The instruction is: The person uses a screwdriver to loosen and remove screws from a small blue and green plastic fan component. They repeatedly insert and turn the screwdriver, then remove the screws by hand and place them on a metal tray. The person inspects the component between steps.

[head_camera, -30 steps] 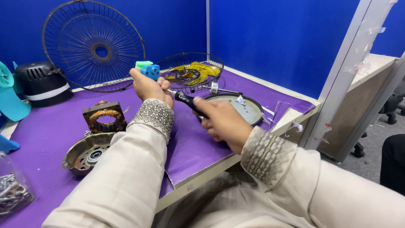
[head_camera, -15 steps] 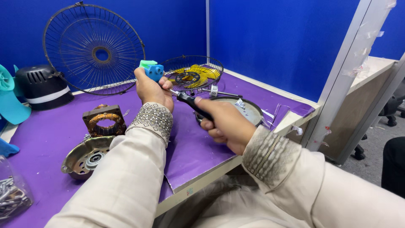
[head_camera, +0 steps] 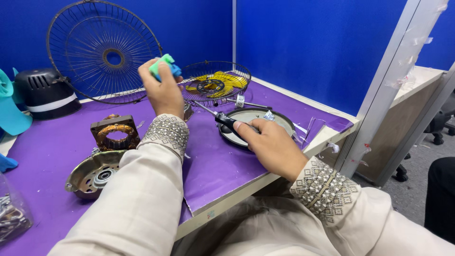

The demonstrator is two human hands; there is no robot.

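1. Head view: left hand (head_camera: 161, 92) is raised above the bench (head_camera: 213, 170), fingers closed around a small green-and-blue plastic part (head_camera: 164, 66).
2. Right hand (head_camera: 270, 147) rests low over the bench edge, fingers wrapped around the black handle of a screwdriver (head_camera: 222, 118); its thin metal shaft points up-left toward the left hand.
3. Round grey metal plate (head_camera: 251, 121) lies flat under the screwdriver handle, just beyond the right hand.
4. Bench is covered in smooth purple sheet.
5. Square stator (head_camera: 115, 132) with coppery windings sits left of the left sleeve; a domed metal motor cover (head_camera: 92, 173) lies just in front of it.
6. Large round wire guard (head_camera: 104, 52) leans on the blue wall; a smaller wire guard (head_camera: 215, 85) holds a yellow blade.
7. Black ribbed motor housing (head_camera: 45, 92) stands far left.
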